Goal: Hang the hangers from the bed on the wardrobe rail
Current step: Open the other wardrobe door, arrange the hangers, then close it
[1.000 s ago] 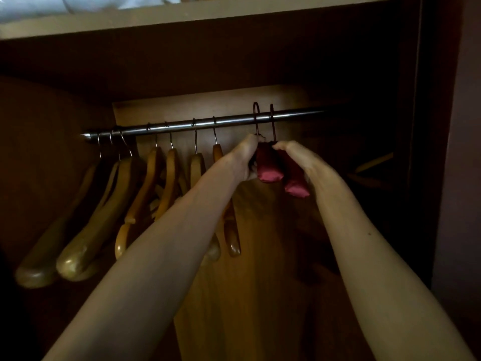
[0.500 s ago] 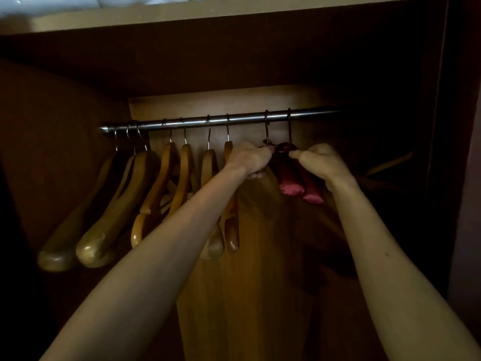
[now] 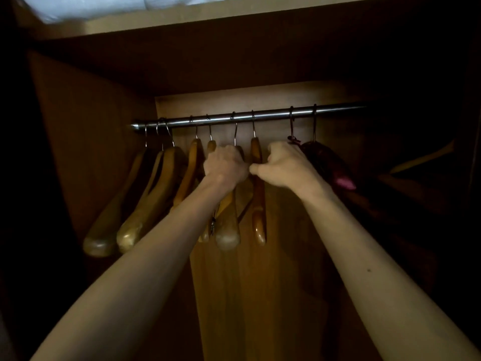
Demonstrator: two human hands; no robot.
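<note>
Hangers [image 3: 256,194] of honey-coloured wood hung by wire hooks along the rail [image 3: 247,118], fanned from nine o'clock to the middle; two dark red padded hangers [image 3: 328,162] hung toward three o'clock. The left hand [image 3: 225,166] was curled round a wooden hanger's neck, gripping it. The right hand [image 3: 285,165] was clenched beside it; whether its fingers pinched anything I could not tell. Behind was a brown wardrobe back [image 3: 260,282], dim, with a pale shelf [image 3: 234,15] at twelve o'clock carrying white bedding [image 3: 86,6].

Home bedroom wardrobe: metal rail [image 3: 250,116], wooden hangers [image 3: 257,194], shelf [image 3: 234,14] above.
</note>
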